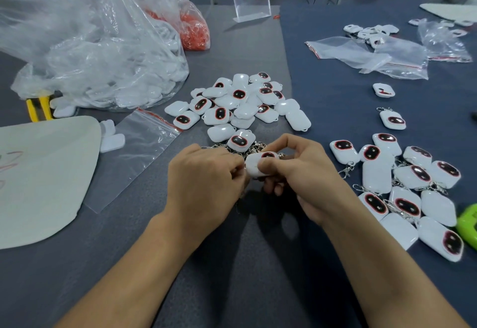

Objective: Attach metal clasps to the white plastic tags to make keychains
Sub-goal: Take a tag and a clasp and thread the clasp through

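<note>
Head view, frame centre: both hands meet over the dark table, forearms entering from the lower edge and converging. Right hand pinches one white plastic tag, thumb pressed on its near face, fingers curled round the far side; the tag's dark, red-rimmed window faces up. Left hand closed, fingertips bunched against the tag's left end; what they pinch there is hidden, cannot tell whether it is a clasp. Pile of metal clasps lies just behind the hands. Heap of loose tags above centre. Finished tags with clasps at right. Large clear plastic bag of white parts, upper left.
</note>
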Demonstrator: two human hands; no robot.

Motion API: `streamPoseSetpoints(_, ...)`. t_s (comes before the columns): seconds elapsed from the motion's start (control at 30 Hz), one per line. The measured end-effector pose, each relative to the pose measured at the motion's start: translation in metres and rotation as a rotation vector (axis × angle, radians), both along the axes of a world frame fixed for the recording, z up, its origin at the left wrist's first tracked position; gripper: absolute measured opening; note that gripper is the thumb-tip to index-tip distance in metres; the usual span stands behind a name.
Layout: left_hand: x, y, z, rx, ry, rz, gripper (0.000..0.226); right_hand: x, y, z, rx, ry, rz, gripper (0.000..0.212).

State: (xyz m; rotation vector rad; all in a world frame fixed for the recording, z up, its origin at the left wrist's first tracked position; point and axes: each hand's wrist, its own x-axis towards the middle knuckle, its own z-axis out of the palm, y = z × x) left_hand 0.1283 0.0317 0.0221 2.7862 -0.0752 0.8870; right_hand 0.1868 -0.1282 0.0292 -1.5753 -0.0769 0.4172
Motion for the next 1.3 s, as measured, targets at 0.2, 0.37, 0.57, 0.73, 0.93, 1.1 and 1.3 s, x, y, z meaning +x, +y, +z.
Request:
streamPoseSetpoints(0.2, 0.002, 0.004, -0.002, -0.154, 0.005, -0.001, 0.013, 0.002, -0.001, 0.002, 0.066, 0.04, 0.025, 0.016)
streamPoseSetpoints(0.37, 0.002, 0.004, -0.001, -0.199, 0.046, 0.008, 0.01, 0.003, -0.001, -0.002, -0.031, -0.103, 0.026, 0.017)
streamPoseSetpoints(0.57, 0.002, 0.005, -0.001, -0.33, 0.053, -0.03, 0.007, 0.002, -0.003, 0.001, 0.007, -0.065, 0.027, 0.014)
streamPoseSetpoints(0.73, 0.009, 0.009, -0.002, -0.728, 0.032, -0.161, 0.019, 0.003, -0.006, 0.007, 0.142, 0.069, 0.037, 0.013)
streamPoseSetpoints(0.93, 0.017, 0.014, -0.004, -1.087, 0.154, -0.247, 0.026, 0.005, -0.008, 0.008, 0.281, 0.212, 0.102, 0.01)
streamPoseSetpoints(1.1, 0.015, 0.012, -0.001, -1.21, 0.164, -0.298, 0.02, 0.006, -0.008, 0.008, 0.339, 0.25, 0.136, 0.022)
streamPoseSetpoints(1.3, 0.015, 0.011, 0.001, -1.226, 0.148, -0.323, 0.016, 0.007, -0.008, 0.006, 0.34, 0.255, 0.144, 0.024)
